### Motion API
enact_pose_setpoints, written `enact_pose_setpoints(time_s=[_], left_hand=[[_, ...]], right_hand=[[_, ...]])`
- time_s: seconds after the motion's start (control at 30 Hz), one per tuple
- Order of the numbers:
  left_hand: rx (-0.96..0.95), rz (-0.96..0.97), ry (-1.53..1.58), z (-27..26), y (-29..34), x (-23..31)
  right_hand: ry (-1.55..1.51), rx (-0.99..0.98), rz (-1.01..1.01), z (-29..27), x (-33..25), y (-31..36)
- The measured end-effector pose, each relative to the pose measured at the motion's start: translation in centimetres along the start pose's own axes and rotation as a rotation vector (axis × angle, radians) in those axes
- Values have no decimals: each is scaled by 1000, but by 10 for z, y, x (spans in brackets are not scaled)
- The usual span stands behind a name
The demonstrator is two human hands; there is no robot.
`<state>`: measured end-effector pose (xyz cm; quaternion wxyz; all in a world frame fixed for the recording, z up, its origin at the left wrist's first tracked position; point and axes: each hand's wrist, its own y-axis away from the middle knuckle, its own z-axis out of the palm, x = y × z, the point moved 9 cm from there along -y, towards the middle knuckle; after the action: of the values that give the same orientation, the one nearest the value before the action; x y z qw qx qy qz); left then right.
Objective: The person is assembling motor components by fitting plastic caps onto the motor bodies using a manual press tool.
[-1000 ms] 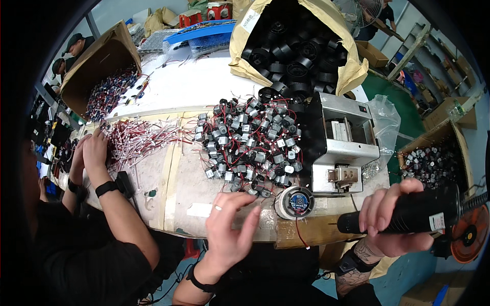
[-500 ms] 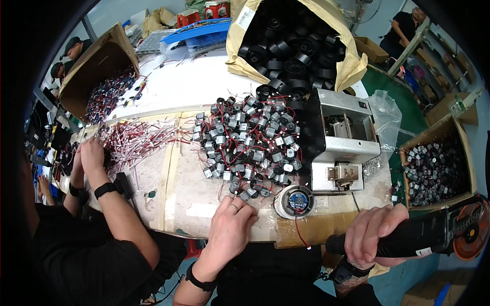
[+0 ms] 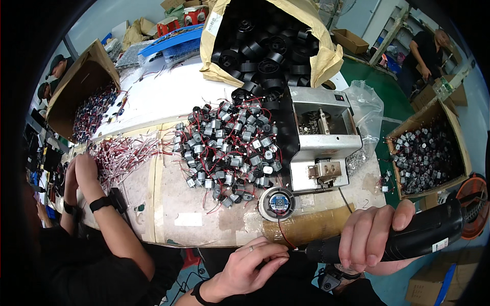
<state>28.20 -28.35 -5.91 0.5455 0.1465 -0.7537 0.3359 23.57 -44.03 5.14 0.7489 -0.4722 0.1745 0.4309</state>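
Black wristband [image 3: 197, 292] (plus slim ring [image 3: 251, 249])

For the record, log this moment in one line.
right hand: gripping black power tool; left hand: near its tip; round housing: on table, blue board inside

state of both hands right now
Right hand: closed around a black handheld tool.
Left hand: fingers curled near the tool's tip; whether holding anything cannot be told.

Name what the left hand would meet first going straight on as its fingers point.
Probably the tip of the black power driver held in the right hand; the red wire ends close by, and depth is unclear.
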Motion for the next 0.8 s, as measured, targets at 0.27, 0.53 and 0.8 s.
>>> enact_pose_setpoints(time_s=[0.27,0.53,0.8], left_hand=[[20,146,-58,7,-4,8],[-50,205,-75,16,-5,12],[47,206,-102,13,-2,13]], right_hand=[[-119,-83,24,1,3,0],[-139,-60,27,5,3,3],[-142,-122,-3,6,2,3]])
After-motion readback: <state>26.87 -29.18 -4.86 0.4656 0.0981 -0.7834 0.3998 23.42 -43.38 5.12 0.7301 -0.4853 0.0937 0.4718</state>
